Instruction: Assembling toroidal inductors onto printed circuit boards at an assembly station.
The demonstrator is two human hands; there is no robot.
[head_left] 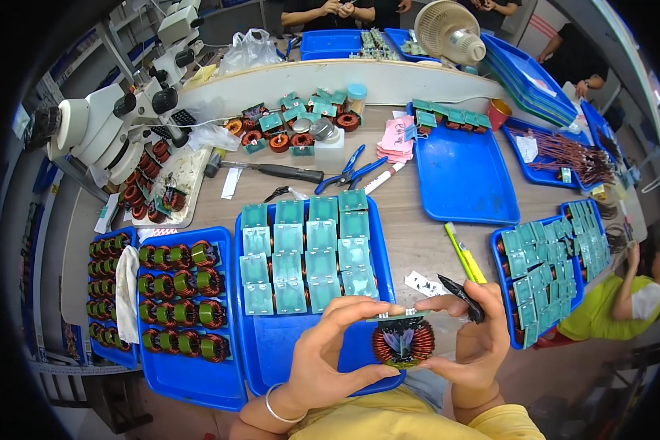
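Close to my body, a copper-wound toroidal coil (403, 342) is held on edge, with a thin green circuit board (397, 317) along its top. My left hand (328, 359) grips the coil from the left, fingers at the board and thumb below. On the other side, my right hand (477, 345) pinches coil and board between thumb and forefinger. A slim black pointed tool (462, 297) is tucked in the right fingers; its exact kind is unclear. Below and left is a blue tray (275, 359) holding rows of board-topped coils (289, 268).
Left stand trays of bare coils (185, 282) and a microscope (99, 132). Behind lie a hammer (271, 170), blue-handled pliers (348, 176) and pink papers (396, 139). A blue tray (466, 180) sits back right; a yellow-green marker (468, 257) lies nearer. Another person (623, 301) sits at right.
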